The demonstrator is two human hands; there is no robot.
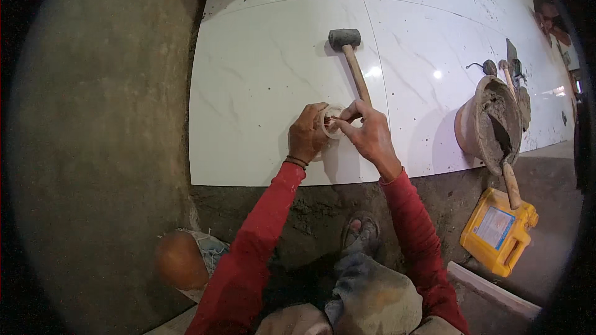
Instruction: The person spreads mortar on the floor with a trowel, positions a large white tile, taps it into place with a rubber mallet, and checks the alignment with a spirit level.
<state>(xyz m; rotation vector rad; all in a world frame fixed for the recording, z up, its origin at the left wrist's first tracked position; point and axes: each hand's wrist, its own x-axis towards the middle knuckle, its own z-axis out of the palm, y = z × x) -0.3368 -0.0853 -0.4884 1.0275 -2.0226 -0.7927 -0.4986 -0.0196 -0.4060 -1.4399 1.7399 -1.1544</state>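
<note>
The clear plastic tub (pixel 333 136) is just on the person's side of the mallet (pixel 353 65), a little left of its handle end, above the white tiles (pixel 254 93). The left hand (pixel 306 134) curls firmly around the tub's side, while the right hand (pixel 374 139) has thumb and forefinger drawn together at its mouth; whether they pinch something small, I cannot tell. The step looks like fine fingertip work at the tub's opening. To do it well, keep the left grip steady but light, since thin plastic would probably flex if squeezed, and tip the mouth toward the eyes. Work with the fingertips alone, in small moves, so nothing spills. The right wrist should stay clear of the mallet's handle. The mortar bucket (pixel 469 122), well right of the mallet, is best left alone meanwhile.
</note>
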